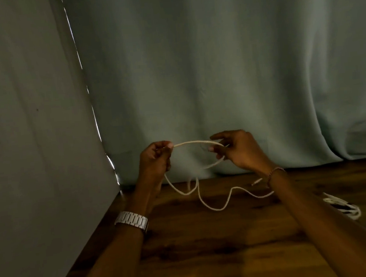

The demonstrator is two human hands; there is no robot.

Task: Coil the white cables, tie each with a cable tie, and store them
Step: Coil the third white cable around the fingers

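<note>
I'm seeing both hands' fingers (169, 145) pinching a thin white cable (206, 199), starting its coil; seemingly finished white bundles (345, 208) lying at four o'clock.

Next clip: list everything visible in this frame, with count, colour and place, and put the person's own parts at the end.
white cable: one, white, held up between both hands above the table, its slack trailing onto the wood
cable plug end: one, pale, lying on the table beside the right wrist
cable bundles: at least two, white, on the table at the right edge, partly cut off
table: one, dark brown wood, across the foreground
curtain: one, grey-green, hanging behind the table
wall: one, grey-green, at left
watch: one, silver, on the left wrist
bracelet: one, thin, on the right wrist
left hand: fingers pinch the cable
right hand: fingers pinch the cable
</note>
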